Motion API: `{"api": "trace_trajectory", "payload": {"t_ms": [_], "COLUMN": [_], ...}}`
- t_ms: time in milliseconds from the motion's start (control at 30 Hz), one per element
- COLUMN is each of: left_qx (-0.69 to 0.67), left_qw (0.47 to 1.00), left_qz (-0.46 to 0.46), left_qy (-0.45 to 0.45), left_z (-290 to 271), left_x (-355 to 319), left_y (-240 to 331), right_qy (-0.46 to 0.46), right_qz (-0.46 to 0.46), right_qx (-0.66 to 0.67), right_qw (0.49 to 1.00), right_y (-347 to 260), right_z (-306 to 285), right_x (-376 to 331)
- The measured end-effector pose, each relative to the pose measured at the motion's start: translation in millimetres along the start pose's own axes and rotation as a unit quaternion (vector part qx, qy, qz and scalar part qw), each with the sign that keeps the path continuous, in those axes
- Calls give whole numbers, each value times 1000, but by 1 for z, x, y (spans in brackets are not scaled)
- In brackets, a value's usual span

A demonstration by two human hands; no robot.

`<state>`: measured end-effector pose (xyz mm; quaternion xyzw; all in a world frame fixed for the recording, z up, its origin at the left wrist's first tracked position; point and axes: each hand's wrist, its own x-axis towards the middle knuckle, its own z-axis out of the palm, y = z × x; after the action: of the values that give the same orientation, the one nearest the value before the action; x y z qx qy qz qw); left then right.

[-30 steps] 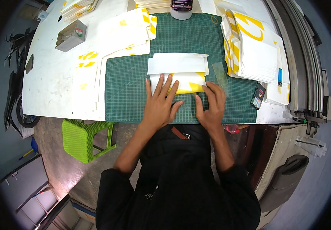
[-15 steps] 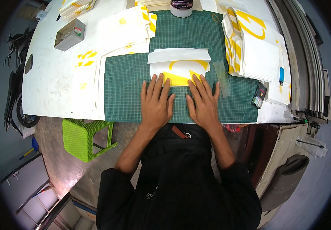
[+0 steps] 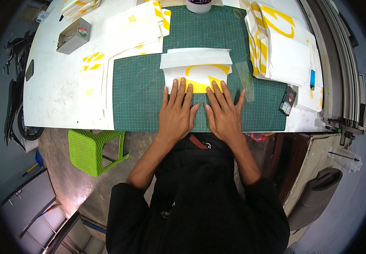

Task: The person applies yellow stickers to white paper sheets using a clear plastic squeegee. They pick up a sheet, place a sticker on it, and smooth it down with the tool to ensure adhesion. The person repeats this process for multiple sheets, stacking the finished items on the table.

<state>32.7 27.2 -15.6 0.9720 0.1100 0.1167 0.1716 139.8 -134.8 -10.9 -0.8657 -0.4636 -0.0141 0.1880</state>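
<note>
A folded white paper piece with yellow print lies on the green cutting mat in front of me. Its near edge is folded over, showing a yellow band, and a pale flap rises along its far side. My left hand lies flat, fingertips pressing on the left part of that near fold. On the right part rests my right hand, fingers stretched and spread. Neither hand grips anything. Just right of the paper lies a clear plastic strip.
Stacks of yellow-and-white paper stand at the right, with a blue lighter and a small black box nearby. More printed sheets and a grey box are at the left. A round white container sits at the far edge.
My left hand has slid slightly right along the fold, nearer my right hand. The paper's far flap shows a little wider. The whole view has shifted slightly.
</note>
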Motion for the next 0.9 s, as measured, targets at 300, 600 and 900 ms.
{"api": "trace_trajectory", "payload": {"t_ms": [300, 600, 900], "left_qx": [-2, 4, 15], "left_qw": [1000, 1000, 998], "left_qz": [1, 4, -32], "left_qy": [-16, -19, -46], "left_z": [-1, 1, -11], "left_x": [-1, -2, -15], "left_y": [-1, -2, -17], "right_qy": [-7, -3, 12], "right_qz": [1, 5, 28], "right_qx": [-16, -22, -53], "right_qw": [1000, 1000, 998], "right_y": [-1, 0, 23], "right_z": [0, 2, -4], "right_x": [-2, -3, -16]}}
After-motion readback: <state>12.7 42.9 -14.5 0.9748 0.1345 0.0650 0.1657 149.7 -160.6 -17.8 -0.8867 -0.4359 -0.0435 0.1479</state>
